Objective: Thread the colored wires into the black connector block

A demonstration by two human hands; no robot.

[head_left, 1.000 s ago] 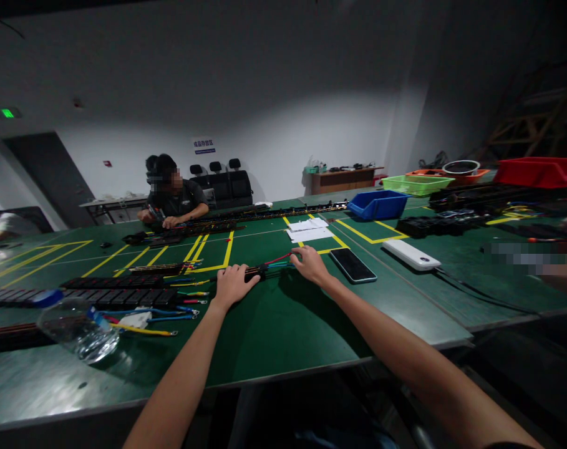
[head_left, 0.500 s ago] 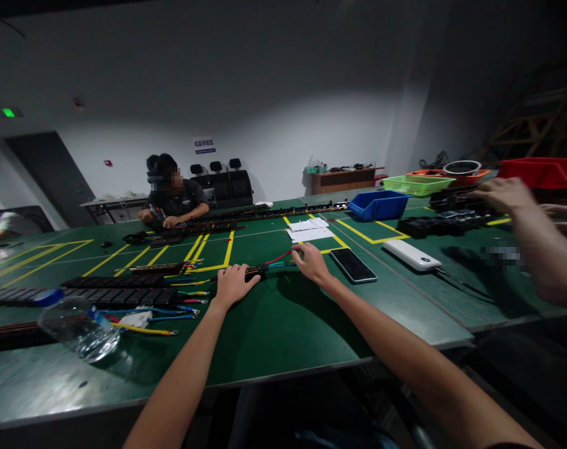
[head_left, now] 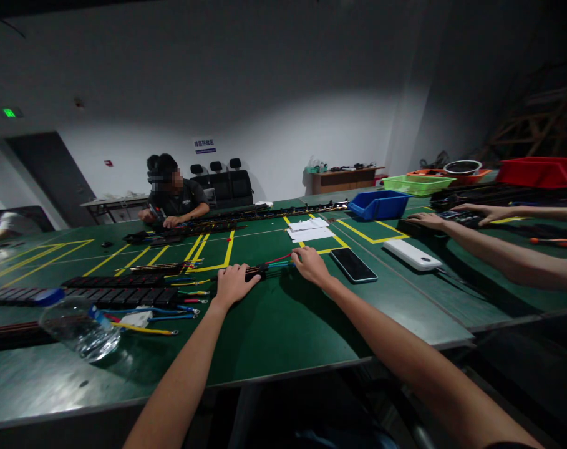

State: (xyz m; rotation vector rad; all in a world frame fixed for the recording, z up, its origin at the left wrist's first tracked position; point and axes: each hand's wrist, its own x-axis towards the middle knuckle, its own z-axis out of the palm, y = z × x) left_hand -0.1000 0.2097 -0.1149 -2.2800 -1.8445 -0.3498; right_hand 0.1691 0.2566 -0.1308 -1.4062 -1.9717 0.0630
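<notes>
My left hand point(head_left: 234, 285) lies over a dark busbar strip point(head_left: 255, 272) with copper-coloured edges, its fingers curled round the strip and the thumb along the near side. From the strip's right end run thin coloured wires point(head_left: 278, 264), red on top and green and blue below. My right hand point(head_left: 310, 264) is closed in a pinch at the far ends of these wires; its fingertips hide what exactly they hold. Just right of that hand lies a dark-screened phone point(head_left: 354, 265). Left of my left hand, several black strips point(head_left: 124, 298) end in coloured leads with ring terminals.
A water bottle point(head_left: 82, 327) stands tilted-looking at the front left. Papers point(head_left: 310, 231), a white power bank point(head_left: 412, 255) and a blue bin point(head_left: 379, 204) lie beyond my right hand. A co-worker's hands point(head_left: 426, 220) work at the right; another person point(head_left: 178, 196) sits opposite.
The co-worker's raised arm at the right has come down, and both hands now rest on the dark parts there. My own hands have hardly moved.
</notes>
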